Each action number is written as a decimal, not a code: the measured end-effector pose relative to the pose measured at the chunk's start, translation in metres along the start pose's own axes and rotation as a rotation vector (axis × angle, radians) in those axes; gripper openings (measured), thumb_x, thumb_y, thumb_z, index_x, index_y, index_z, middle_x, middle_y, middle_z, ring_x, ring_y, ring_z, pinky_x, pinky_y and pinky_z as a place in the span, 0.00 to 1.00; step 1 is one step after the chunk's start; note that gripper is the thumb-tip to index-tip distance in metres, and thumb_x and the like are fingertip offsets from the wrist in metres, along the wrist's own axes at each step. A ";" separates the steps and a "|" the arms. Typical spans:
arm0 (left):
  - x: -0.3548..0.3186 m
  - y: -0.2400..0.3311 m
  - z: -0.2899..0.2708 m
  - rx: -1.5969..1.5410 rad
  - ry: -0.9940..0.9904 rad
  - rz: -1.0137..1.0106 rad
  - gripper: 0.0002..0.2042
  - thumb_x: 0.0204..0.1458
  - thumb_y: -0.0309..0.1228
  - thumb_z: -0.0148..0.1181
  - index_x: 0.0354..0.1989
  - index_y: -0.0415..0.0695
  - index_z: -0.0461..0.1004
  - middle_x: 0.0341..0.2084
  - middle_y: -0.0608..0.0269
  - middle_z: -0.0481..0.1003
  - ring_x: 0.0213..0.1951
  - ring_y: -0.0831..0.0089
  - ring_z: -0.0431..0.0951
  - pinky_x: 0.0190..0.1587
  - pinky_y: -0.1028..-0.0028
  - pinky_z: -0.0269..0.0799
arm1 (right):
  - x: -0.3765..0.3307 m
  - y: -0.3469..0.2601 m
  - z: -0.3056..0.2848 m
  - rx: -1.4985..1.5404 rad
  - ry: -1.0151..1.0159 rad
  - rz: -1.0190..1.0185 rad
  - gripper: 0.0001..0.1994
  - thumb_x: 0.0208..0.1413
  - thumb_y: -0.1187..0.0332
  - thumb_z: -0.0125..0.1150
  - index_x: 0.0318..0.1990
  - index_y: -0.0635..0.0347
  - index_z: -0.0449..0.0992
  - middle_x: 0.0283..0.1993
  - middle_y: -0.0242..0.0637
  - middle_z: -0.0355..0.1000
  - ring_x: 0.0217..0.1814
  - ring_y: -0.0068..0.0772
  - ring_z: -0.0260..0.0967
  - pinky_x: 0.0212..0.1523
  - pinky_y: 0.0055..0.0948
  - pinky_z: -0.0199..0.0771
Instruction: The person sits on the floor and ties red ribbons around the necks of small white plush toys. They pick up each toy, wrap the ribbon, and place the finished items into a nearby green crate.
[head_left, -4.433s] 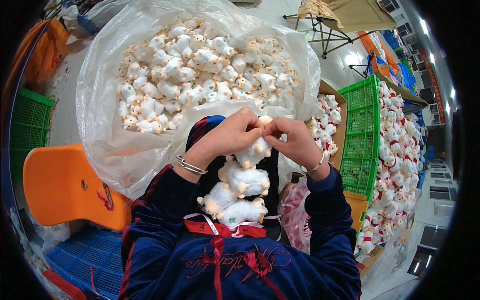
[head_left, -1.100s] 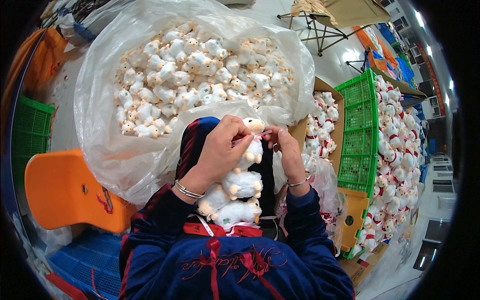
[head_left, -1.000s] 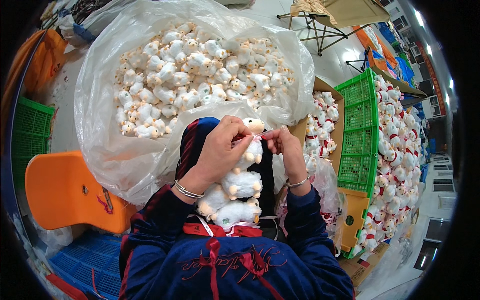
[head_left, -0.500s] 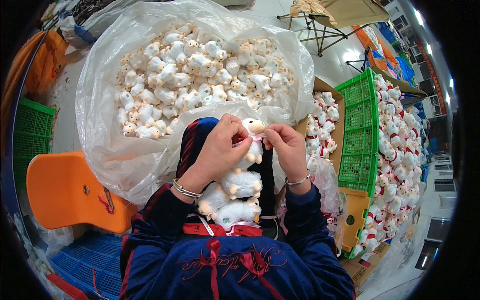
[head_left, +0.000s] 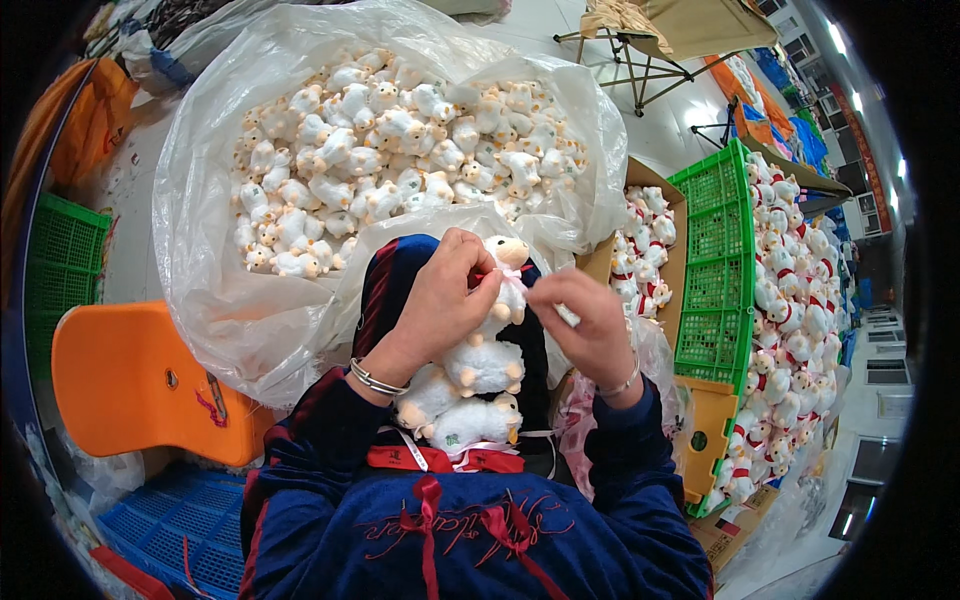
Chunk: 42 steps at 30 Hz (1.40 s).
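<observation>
White plush lamb (head_left: 503, 285) at frame centre is gripped by the left hand (head_left: 445, 300); its pink ribbon (head_left: 516, 274) is pinched by the right hand (head_left: 590, 320).

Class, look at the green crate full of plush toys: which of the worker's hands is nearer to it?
Right. The right hand works beside the green crate; the left hand grips the plush lamb, farther over.

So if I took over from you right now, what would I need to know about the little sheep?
Left hand: holds a white toy sheep upright by its body.
Right hand: pinches the pink ribbon at its neck.
Lap: three more sheep piled below the hands.
Ahead: clear plastic bag full of sheep.
Right: green crate of red-ribboned toys.
Bow not visibly finished; lap sheep remain.
</observation>
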<state>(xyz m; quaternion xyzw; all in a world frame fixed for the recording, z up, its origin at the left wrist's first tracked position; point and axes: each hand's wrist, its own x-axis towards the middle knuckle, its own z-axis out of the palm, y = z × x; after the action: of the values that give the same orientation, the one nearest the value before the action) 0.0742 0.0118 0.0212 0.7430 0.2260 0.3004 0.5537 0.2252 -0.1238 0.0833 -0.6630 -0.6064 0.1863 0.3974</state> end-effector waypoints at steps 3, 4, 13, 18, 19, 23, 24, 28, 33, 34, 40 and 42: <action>-0.002 -0.001 0.001 -0.004 0.000 -0.005 0.05 0.54 0.24 0.62 0.32 0.36 0.72 0.38 0.58 0.70 0.35 0.69 0.76 0.36 0.73 0.73 | -0.017 -0.005 -0.009 0.008 -0.238 0.083 0.03 0.54 0.74 0.67 0.34 0.62 0.79 0.33 0.41 0.74 0.36 0.41 0.75 0.36 0.33 0.73; -0.002 -0.003 0.000 0.002 -0.009 -0.001 0.05 0.55 0.23 0.61 0.33 0.36 0.72 0.38 0.59 0.69 0.36 0.72 0.74 0.37 0.75 0.72 | -0.020 -0.007 -0.015 0.048 -0.340 0.122 0.03 0.54 0.74 0.67 0.33 0.62 0.79 0.33 0.41 0.74 0.36 0.42 0.75 0.36 0.32 0.73; 0.000 0.003 -0.003 -0.034 -0.091 -0.026 0.05 0.52 0.21 0.62 0.36 0.37 0.73 0.42 0.61 0.68 0.38 0.76 0.73 0.39 0.79 0.72 | -0.006 0.011 -0.015 0.251 0.134 0.559 0.13 0.68 0.65 0.53 0.38 0.66 0.80 0.32 0.31 0.74 0.33 0.18 0.68 0.35 0.22 0.67; 0.000 0.007 -0.007 -0.032 -0.117 -0.048 0.06 0.51 0.22 0.62 0.37 0.37 0.75 0.42 0.61 0.68 0.37 0.76 0.73 0.39 0.79 0.72 | 0.004 0.014 0.021 0.359 0.061 0.601 0.11 0.64 0.65 0.61 0.41 0.67 0.79 0.28 0.30 0.75 0.29 0.18 0.69 0.30 0.22 0.70; 0.000 0.006 -0.007 -0.043 -0.114 -0.058 0.06 0.51 0.22 0.62 0.37 0.37 0.75 0.42 0.61 0.68 0.37 0.76 0.73 0.39 0.79 0.71 | 0.004 0.016 0.027 0.359 0.100 0.574 0.11 0.64 0.66 0.61 0.41 0.68 0.79 0.28 0.30 0.75 0.28 0.18 0.68 0.30 0.22 0.69; 0.001 0.004 -0.009 -0.075 -0.074 -0.094 0.06 0.55 0.26 0.61 0.34 0.36 0.76 0.37 0.60 0.71 0.36 0.74 0.74 0.38 0.76 0.70 | 0.003 0.022 0.041 0.369 0.182 0.535 0.09 0.63 0.68 0.62 0.39 0.67 0.78 0.28 0.30 0.74 0.28 0.15 0.67 0.28 0.20 0.68; 0.001 0.002 -0.008 -0.060 -0.038 -0.066 0.07 0.55 0.28 0.61 0.32 0.35 0.76 0.35 0.58 0.72 0.33 0.71 0.74 0.36 0.74 0.71 | 0.002 0.021 0.042 0.373 0.187 0.543 0.09 0.63 0.68 0.62 0.38 0.67 0.77 0.28 0.29 0.74 0.28 0.15 0.67 0.28 0.20 0.68; 0.004 -0.004 -0.005 0.008 0.032 -0.007 0.14 0.57 0.34 0.62 0.28 0.33 0.76 0.28 0.52 0.74 0.28 0.62 0.75 0.33 0.66 0.71 | 0.001 0.020 0.043 0.395 0.168 0.577 0.08 0.64 0.69 0.62 0.37 0.66 0.76 0.29 0.28 0.73 0.29 0.14 0.66 0.28 0.20 0.67; 0.008 0.012 -0.007 0.152 -0.078 -0.114 0.13 0.58 0.32 0.62 0.26 0.34 0.73 0.27 0.58 0.71 0.30 0.69 0.71 0.34 0.70 0.68 | -0.003 0.018 0.050 0.473 0.187 0.540 0.07 0.66 0.69 0.59 0.39 0.65 0.75 0.29 0.26 0.71 0.28 0.14 0.64 0.28 0.20 0.67; 0.009 0.011 -0.006 0.187 -0.082 -0.107 0.13 0.57 0.32 0.62 0.26 0.34 0.72 0.27 0.58 0.70 0.29 0.68 0.71 0.33 0.70 0.67 | -0.004 0.019 0.050 0.467 0.186 0.533 0.07 0.66 0.69 0.59 0.39 0.65 0.75 0.29 0.26 0.71 0.28 0.14 0.64 0.28 0.19 0.67; 0.010 0.003 -0.008 0.081 -0.096 -0.060 0.09 0.56 0.29 0.61 0.29 0.35 0.73 0.30 0.57 0.71 0.30 0.67 0.71 0.35 0.71 0.68 | -0.004 0.020 0.050 0.461 0.198 0.520 0.07 0.67 0.69 0.58 0.39 0.65 0.75 0.28 0.26 0.71 0.27 0.14 0.64 0.27 0.19 0.66; 0.011 0.003 -0.010 0.063 -0.114 -0.052 0.08 0.57 0.28 0.59 0.31 0.36 0.73 0.31 0.57 0.71 0.32 0.66 0.72 0.37 0.71 0.69 | -0.003 0.017 0.046 0.473 0.186 0.555 0.07 0.66 0.69 0.58 0.39 0.65 0.75 0.27 0.26 0.70 0.25 0.14 0.64 0.25 0.20 0.66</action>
<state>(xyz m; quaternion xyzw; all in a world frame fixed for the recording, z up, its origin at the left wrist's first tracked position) 0.0750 0.0249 0.0285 0.7699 0.2227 0.2360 0.5495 0.2021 -0.1121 0.0412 -0.7061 -0.3051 0.3609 0.5274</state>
